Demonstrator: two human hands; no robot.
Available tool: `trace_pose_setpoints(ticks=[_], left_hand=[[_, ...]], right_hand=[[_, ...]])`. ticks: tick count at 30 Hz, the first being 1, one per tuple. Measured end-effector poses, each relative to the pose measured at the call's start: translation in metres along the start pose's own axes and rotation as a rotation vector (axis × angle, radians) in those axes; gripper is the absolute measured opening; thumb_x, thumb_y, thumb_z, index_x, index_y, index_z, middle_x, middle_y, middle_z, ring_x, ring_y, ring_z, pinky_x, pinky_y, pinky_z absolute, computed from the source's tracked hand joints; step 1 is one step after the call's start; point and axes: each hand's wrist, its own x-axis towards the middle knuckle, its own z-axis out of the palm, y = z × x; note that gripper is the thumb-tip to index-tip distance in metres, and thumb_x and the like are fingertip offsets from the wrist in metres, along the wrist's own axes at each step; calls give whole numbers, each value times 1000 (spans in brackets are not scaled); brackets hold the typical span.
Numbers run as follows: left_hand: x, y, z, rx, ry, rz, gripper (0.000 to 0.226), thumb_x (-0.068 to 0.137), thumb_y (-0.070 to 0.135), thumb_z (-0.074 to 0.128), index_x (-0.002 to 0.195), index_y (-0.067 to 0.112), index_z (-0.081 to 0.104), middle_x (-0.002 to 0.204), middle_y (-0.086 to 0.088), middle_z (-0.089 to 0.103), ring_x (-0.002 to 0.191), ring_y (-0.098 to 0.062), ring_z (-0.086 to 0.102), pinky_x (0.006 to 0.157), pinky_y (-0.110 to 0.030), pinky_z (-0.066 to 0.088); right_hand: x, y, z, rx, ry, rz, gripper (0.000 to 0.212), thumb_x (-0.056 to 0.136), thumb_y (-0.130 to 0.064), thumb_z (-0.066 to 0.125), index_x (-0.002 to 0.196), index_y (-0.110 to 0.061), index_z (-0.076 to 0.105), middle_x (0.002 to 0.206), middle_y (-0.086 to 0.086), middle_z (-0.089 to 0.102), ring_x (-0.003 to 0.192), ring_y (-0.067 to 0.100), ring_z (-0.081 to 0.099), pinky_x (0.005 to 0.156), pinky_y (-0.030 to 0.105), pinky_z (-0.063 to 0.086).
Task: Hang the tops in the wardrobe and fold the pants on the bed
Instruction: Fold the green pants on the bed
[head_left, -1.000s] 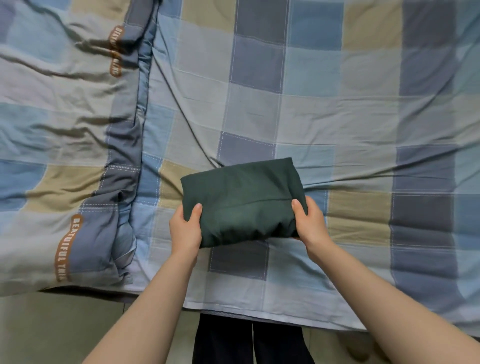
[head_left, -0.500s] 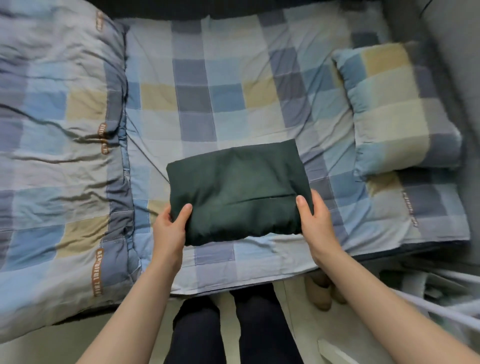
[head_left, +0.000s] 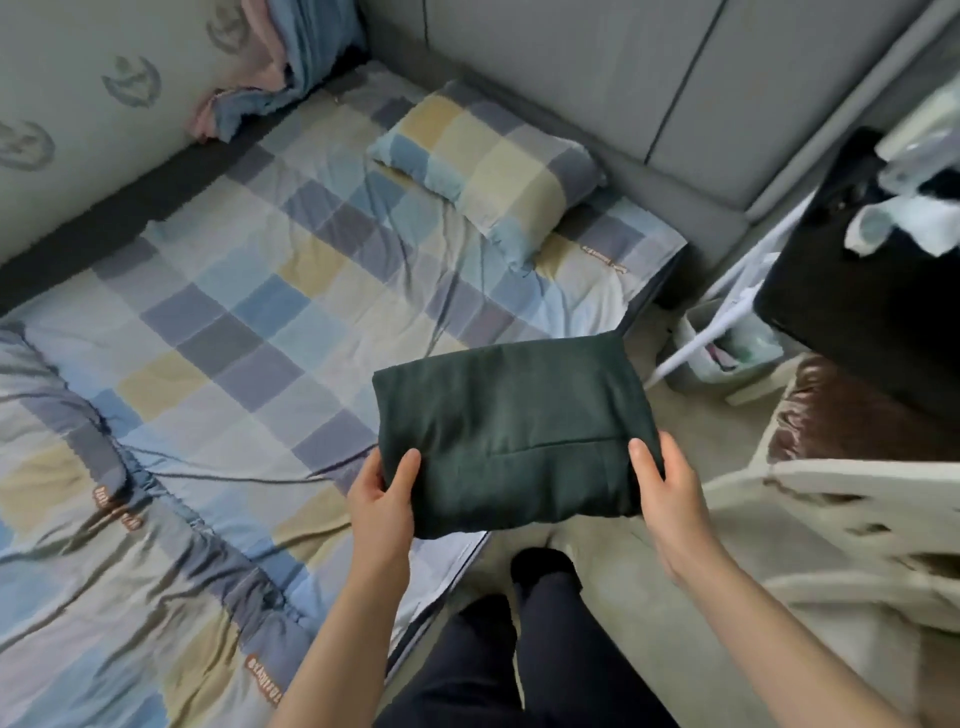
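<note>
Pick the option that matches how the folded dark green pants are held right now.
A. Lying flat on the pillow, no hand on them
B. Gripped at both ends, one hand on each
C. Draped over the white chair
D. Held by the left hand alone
B: the left hand grips one end of the folded dark green pants and the right hand grips the other, thumbs on top, near the edge of the bed.

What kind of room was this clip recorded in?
Most likely a bedroom: a bed with a checked sheet, a matching pillow near its head, and a padded grey headboard behind it.
</note>
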Motion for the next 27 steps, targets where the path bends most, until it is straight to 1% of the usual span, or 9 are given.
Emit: trace_pose_setpoints(ticks=[3, 6, 10, 13, 16, 18, 20, 23, 27], left_hand=[[-25, -3, 26, 85, -150, -22, 16, 95, 24, 61, 106, 33, 68, 102, 7, 75, 92, -15, 72, 72, -37, 59], [-47, -8, 61, 165, -297, -39, 13, 95, 25, 62, 98, 33, 71, 99, 7, 75, 92, -17, 72, 76, -42, 58], [-80, -23, 115, 262, -504, -27, 20, 94, 28, 62, 93, 45, 73, 102, 10, 75, 93, -11, 72, 78, -35, 57], [-117, -42, 160, 344, -644, -31, 14, 93, 32, 64, 98, 42, 73, 105, 9, 74, 95, -11, 71, 76, -31, 56], [-154, -68, 202, 413, -747, -31, 11, 91, 34, 66, 99, 34, 73, 104, 4, 75, 99, -18, 71, 83, -40, 57], [-187, -90, 229, 465, -786, -30, 8, 91, 34, 66, 94, 33, 74, 100, 3, 75, 100, -22, 70, 86, -42, 57], [-225, -116, 256, 502, -850, -54, 8, 91, 34, 66, 94, 33, 73, 98, 5, 75, 99, -20, 70, 80, -35, 57], [-282, -159, 297, 590, -951, -131, 20, 94, 35, 62, 112, 29, 67, 108, 6, 73, 101, -19, 69, 83, -38, 57], [-358, -213, 351, 710, -1106, -234, 20, 97, 23, 59, 115, 27, 64, 106, 6, 73, 98, -20, 70, 77, -38, 59]], right_hand=[[-45, 11, -46, 60, 142, 47, 21, 100, -29, 45, 112, -40, 59, 107, -21, 67, 101, -4, 61, 88, 23, 48], [-87, 26, -88, 133, 288, 92, 21, 100, -28, 45, 109, -43, 58, 108, -18, 66, 101, -3, 61, 87, 24, 48], [-133, 50, -138, 228, 477, 149, 19, 100, -30, 45, 106, -43, 57, 108, -16, 65, 101, 1, 62, 86, 27, 50], [-171, 75, -182, 293, 626, 174, 17, 100, -30, 45, 101, -39, 60, 99, -18, 68, 93, -3, 63, 74, 15, 51], [-208, 97, -223, 329, 749, 208, 17, 100, -33, 45, 100, -40, 60, 98, -21, 67, 89, -8, 62, 66, 10, 50], [-235, 115, -254, 329, 823, 241, 17, 100, -35, 44, 101, -41, 59, 100, -21, 65, 93, -4, 62, 75, 16, 51], [-265, 136, -288, 335, 897, 274, 19, 100, -35, 43, 111, -35, 58, 110, -14, 63, 103, 6, 61, 88, 32, 52], [-307, 166, -343, 304, 989, 320, 29, 100, -35, 42, 123, -22, 55, 116, -3, 62, 107, 16, 59, 92, 44, 52], [-358, 203, -412, 338, 1111, 341, 22, 101, -30, 41, 115, -21, 56, 106, -4, 63, 97, 9, 61, 73, 22, 51]])
